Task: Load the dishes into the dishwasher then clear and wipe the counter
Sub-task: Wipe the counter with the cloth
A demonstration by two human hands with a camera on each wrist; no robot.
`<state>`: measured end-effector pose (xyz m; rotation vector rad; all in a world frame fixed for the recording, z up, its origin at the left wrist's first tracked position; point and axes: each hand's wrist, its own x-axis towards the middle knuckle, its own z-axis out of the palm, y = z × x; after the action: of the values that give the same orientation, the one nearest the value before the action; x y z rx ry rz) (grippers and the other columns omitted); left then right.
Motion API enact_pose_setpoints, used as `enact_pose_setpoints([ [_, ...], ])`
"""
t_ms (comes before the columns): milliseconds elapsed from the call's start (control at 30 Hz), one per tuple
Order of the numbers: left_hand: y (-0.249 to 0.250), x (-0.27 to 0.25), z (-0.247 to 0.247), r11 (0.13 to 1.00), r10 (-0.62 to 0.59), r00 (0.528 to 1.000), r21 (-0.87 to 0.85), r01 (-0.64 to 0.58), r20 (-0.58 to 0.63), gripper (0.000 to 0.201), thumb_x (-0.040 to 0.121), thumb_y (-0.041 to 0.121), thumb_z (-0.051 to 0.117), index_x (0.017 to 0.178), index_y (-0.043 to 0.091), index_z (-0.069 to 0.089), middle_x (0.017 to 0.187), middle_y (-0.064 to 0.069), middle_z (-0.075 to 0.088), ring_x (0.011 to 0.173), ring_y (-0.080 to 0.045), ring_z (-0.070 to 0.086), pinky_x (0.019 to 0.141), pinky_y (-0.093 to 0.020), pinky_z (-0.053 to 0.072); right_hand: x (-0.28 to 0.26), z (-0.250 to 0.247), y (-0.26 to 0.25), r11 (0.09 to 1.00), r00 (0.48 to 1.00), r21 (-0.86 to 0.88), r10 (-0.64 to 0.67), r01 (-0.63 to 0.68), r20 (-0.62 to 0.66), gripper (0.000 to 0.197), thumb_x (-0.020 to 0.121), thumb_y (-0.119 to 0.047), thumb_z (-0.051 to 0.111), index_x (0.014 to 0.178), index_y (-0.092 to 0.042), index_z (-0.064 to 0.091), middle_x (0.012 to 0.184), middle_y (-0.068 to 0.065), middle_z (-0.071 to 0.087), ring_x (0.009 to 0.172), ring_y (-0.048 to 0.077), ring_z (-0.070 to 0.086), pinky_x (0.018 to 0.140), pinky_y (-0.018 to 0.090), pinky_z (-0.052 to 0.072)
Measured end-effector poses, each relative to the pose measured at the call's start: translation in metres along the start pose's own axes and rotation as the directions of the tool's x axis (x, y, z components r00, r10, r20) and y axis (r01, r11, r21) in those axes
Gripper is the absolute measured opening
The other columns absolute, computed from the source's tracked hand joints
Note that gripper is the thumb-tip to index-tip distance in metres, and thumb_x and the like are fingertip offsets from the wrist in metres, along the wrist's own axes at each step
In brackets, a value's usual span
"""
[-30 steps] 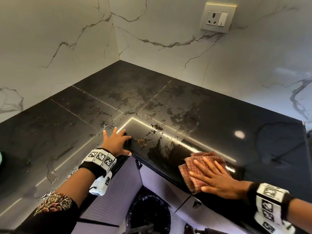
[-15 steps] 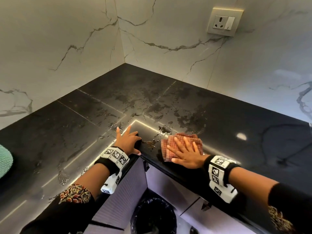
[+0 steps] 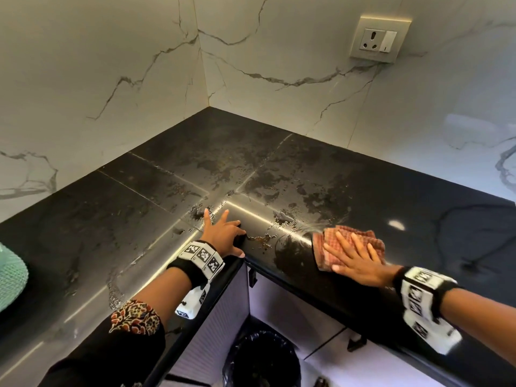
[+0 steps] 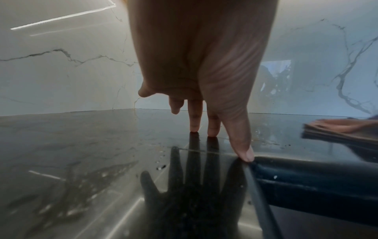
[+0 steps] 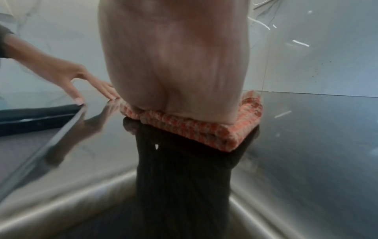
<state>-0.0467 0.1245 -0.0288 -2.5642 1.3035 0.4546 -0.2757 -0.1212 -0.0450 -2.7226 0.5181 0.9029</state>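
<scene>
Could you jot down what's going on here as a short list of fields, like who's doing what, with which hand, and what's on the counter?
activity: wiping a black counter
right hand: flat on a folded red checked cloth, pressing it down
left hand: fingers spread, resting at the counter's inner corner edge
counter state: wet patches and droplets near the corner
wall: marble, with a socket
below: black-lined bin

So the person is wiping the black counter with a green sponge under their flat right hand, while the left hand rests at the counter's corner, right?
Not quite: it is a folded red checked cloth, not a green sponge, as the head view shows. The rest holds: the right hand presses it flat on the black counter, and the left hand rests at the counter's corner.
</scene>
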Motion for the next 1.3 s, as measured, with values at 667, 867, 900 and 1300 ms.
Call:
enact_pose_setpoints([
  [667, -0.031, 0.020, -0.013, 0.998, -0.063, 0.995, 0.007, 0.063, 0.076, 0.087, 0.075, 0.055, 0.064, 0.147, 0.030, 0.021, 0.156, 0.004, 0.015, 0.145, -0.028, -0.008, 0.104, -0.071, -0.009, 0.015, -0.009, -0.014, 0.931, 0.938, -0.127, -0.332, 0.343, 0.095, 0.082, 0.046, -0.093, -0.018, 0.122, -0.063, -0.025, 0.137, -0.013, -0.046, 0.130, 0.022, -0.040, 0.105, 0.045, -0.023],
  [867, -0.031, 0.027, -0.014, 0.997, -0.060, 0.993, 0.060, 0.054, 0.097, 0.087, 0.074, 0.056, 0.065, 0.146, 0.028, 0.026, 0.156, 0.002, 0.016, 0.145, -0.029, -0.007, 0.103, -0.072, -0.010, 0.074, -0.052, -0.057, 0.980, 0.982, -0.068, -0.189, 0.188, -0.006, 0.060, 0.090, -0.068, 0.013, 0.142, -0.050, -0.012, 0.149, -0.010, -0.034, 0.138, 0.030, -0.030, 0.109, 0.055, -0.016],
  [900, -0.030, 0.027, -0.015, 0.996, -0.064, 0.993, 0.068, 0.058, 0.100, 0.087, 0.073, 0.057, 0.065, 0.146, 0.028, 0.026, 0.156, 0.002, 0.016, 0.145, -0.029, -0.007, 0.102, -0.072, -0.010, 0.085, -0.058, -0.071, 0.979, 0.981, -0.060, -0.195, 0.194, -0.011, 0.058, 0.093, -0.062, 0.018, 0.143, -0.049, -0.010, 0.151, -0.008, -0.032, 0.138, 0.031, -0.030, 0.109, 0.056, -0.016],
  [1300, -0.036, 0.030, -0.021, 0.989, -0.024, 0.996, 0.148, 0.011, 0.083, 0.084, 0.071, 0.058, 0.066, 0.143, 0.033, 0.031, 0.155, 0.006, 0.021, 0.145, -0.029, -0.004, 0.098, -0.073, -0.013, 0.031, -0.010, -0.064, 0.849, 0.875, -0.213, -0.474, 0.484, 0.099, 0.058, 0.068, -0.079, -0.002, 0.120, -0.067, -0.025, 0.132, -0.010, -0.049, 0.128, 0.025, -0.039, 0.107, 0.050, -0.019],
])
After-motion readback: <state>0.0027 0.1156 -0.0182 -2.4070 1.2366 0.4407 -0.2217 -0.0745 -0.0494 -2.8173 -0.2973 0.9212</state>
